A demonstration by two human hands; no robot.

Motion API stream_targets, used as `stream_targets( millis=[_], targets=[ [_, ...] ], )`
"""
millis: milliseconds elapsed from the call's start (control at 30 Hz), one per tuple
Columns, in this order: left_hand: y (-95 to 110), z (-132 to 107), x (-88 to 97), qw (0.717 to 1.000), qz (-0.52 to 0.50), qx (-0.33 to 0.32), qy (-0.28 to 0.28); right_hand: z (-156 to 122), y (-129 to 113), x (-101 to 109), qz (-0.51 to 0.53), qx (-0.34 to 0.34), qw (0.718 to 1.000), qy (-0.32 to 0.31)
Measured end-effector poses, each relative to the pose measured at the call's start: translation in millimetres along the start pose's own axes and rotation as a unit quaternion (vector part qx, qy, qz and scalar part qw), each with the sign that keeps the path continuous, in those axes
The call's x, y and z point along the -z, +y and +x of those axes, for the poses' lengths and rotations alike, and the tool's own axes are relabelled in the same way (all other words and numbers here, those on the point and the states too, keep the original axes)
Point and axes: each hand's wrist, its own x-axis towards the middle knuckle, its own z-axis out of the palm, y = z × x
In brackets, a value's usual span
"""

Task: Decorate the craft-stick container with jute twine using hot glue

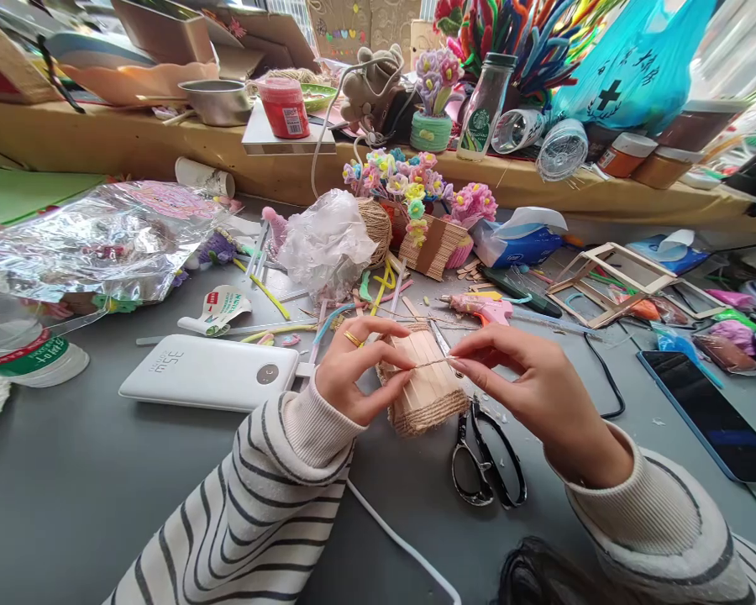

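Note:
My left hand (356,365), with a ring on one finger, pinches a thin strand of jute twine (429,364) between thumb and fingertips. The strand runs across to my right hand (529,382), whose thumb and forefinger are closed on its other end. Just beneath lies a small craft-stick piece (421,344) of pale wood, with rows of twine wound round its near end. The left fingers overlap its left side, and whether they touch it I cannot tell. Black-handled scissors (488,458) lie by its near right corner, blades partly hidden under the right fingers.
A white power bank (211,372) with a cable lies left. A pink glue gun (479,308), a twine ball (375,227) and wooden frames (611,286) stand behind. A phone (711,412) is at right, a plastic bottle (31,344) at left. A crowded shelf (277,172) spans the back.

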Motion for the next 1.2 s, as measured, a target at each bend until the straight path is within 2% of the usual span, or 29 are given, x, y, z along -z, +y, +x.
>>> stream_targets(
  millis=[200,500,667,867,1000,1100,1200],
  targets=[
    [5,3,2.2,0.996,0.07,-0.05,0.013,-8,7,-2,-0.016,-0.015,1.0,-0.019],
    [14,-6,8.8,0.974,0.185,-0.126,0.018,-20,8,-15,-0.002,-0.021,1.0,0.017],
    [19,-17,8.3,0.969,0.206,-0.138,0.014,-21,8,-14,-0.019,-0.013,0.999,0.024],
    [25,-26,1.4,0.969,0.184,-0.164,-0.012,-22,9,-14,-0.042,-0.004,0.998,0.05],
    [31,-31,-4.4,0.958,0.225,-0.18,-0.01,-24,11,-15,-0.031,-0.003,0.997,0.066],
    [38,-39,-9.4,0.951,0.257,-0.171,-0.01,-28,13,-16,-0.03,0.002,0.996,0.079],
    [48,-48,-14.0,0.956,0.246,-0.156,-0.026,-32,14,-18,-0.043,0.008,0.995,0.095]
  ],
)
